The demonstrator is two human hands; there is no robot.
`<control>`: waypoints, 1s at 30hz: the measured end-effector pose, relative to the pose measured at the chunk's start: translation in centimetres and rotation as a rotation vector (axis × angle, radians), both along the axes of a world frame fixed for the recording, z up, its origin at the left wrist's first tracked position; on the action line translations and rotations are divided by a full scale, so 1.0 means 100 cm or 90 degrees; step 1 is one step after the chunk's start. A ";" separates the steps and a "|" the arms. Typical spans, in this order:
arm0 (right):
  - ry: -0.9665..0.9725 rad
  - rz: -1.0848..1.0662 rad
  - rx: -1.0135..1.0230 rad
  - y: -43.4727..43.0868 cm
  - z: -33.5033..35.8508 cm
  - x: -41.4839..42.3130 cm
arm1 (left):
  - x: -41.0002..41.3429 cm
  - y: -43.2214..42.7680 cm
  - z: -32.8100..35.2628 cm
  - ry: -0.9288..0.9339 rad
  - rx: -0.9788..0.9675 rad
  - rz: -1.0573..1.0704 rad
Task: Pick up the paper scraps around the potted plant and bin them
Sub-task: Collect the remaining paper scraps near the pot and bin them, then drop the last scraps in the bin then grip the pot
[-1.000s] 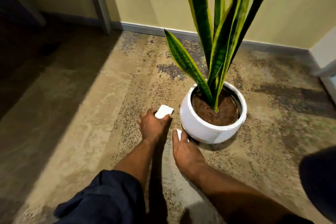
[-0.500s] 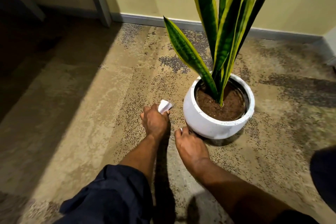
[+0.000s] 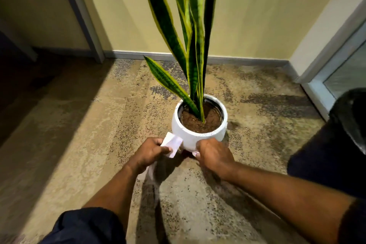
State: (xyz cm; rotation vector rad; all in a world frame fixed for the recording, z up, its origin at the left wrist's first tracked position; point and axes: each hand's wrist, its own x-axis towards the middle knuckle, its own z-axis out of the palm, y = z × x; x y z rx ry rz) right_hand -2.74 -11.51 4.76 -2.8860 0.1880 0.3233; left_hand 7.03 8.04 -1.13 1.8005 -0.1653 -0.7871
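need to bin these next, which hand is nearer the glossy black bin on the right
Right. The right hand, gripping a small white paper scrap by the round white pot, is left of the black bin; the left hand, pinching a larger scrap, is farther left.

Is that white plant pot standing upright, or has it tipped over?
Upright. The white pot stands on the carpet, its open rim facing up, the soil lying level inside and the leaves rising straight up.
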 end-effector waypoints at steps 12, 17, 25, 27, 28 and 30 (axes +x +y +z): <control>0.301 0.008 -0.073 -0.135 0.168 -0.018 | -0.067 -0.125 0.171 0.027 -0.024 -0.288; 0.444 -0.168 -0.134 -0.227 0.253 -0.063 | -0.128 -0.235 0.223 -0.146 -0.146 -0.194; 0.448 -0.343 -0.187 -0.275 0.265 -0.122 | -0.203 -0.341 0.242 -0.354 -0.022 -0.185; 0.444 -0.348 -0.234 -0.271 0.266 -0.120 | -0.209 -0.343 0.237 -0.372 -0.022 -0.178; 0.430 -0.340 -0.262 -0.266 0.265 -0.116 | -0.209 -0.339 0.234 -0.397 -0.037 -0.175; 0.351 -0.305 -0.326 -0.255 0.265 -0.107 | -0.204 -0.325 0.227 -0.467 -0.075 -0.159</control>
